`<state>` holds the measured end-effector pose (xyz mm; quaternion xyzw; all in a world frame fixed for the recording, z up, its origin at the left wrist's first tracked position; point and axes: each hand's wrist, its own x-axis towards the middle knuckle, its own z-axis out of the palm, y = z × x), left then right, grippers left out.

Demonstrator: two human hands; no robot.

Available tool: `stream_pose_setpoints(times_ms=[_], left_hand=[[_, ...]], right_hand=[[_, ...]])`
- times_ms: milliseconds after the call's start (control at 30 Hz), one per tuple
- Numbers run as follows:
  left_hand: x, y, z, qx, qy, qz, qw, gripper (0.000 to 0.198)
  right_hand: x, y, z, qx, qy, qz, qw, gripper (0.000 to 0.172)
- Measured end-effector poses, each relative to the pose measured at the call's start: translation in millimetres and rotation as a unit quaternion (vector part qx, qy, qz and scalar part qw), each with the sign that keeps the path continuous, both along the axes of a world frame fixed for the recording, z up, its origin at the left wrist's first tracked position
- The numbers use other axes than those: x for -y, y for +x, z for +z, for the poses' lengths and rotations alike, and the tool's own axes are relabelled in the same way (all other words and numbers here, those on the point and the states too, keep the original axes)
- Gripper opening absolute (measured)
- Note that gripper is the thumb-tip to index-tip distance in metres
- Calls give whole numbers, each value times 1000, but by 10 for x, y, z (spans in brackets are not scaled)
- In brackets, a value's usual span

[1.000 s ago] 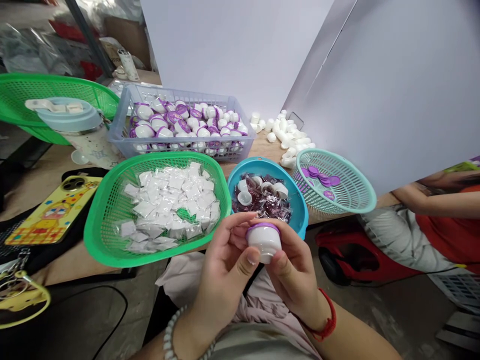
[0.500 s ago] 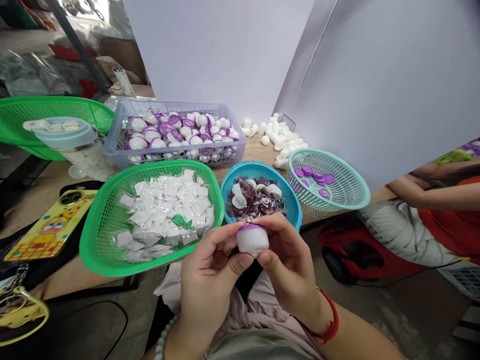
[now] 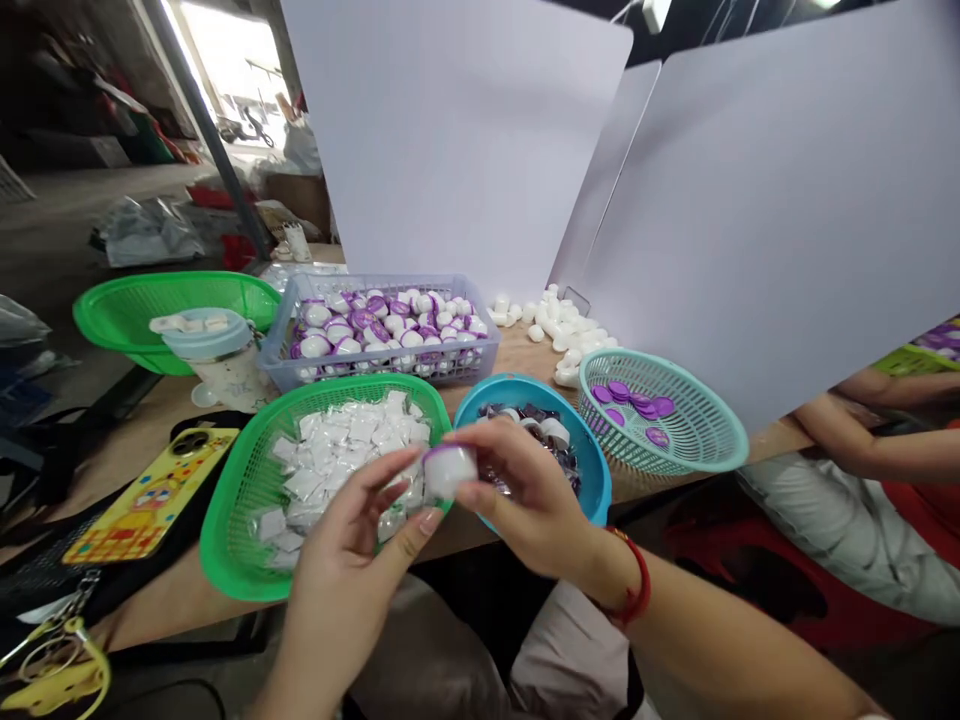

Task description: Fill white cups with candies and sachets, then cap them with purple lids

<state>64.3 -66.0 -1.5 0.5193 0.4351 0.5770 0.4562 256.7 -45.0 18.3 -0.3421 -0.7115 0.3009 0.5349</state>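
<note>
white plastic cup [image 3: 448,472] clenched by left hand [image 3: 349,565], right hand [image 3: 525,500], shifted left over green basket rim [image 3: 232,545]

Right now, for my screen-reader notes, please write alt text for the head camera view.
A right hand with a red wrist cord holds a white plastic cup with a purple rim, the left hand close beside it, over a green basket of white sachets. A blue bowl and a teal basket holding purple discs sit on the wooden table beyond.
</note>
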Motion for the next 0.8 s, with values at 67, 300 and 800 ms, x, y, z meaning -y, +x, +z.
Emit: stream_pose_setpoints(times_ms=[67,300,800], left_hand=[[-111,-182,-15,-30,-3,32,999,54],[-132,-533,-30,-124,14,90,988,39],[-546,-990,-57,-599,-49,-100,793,47]], right_hand=[[-489,-25,106,49,8,-48,998,30],[-2093,-256,171,201,-81,-193,957,55],[-641,1040,-420,520,-106,1,848,30]])
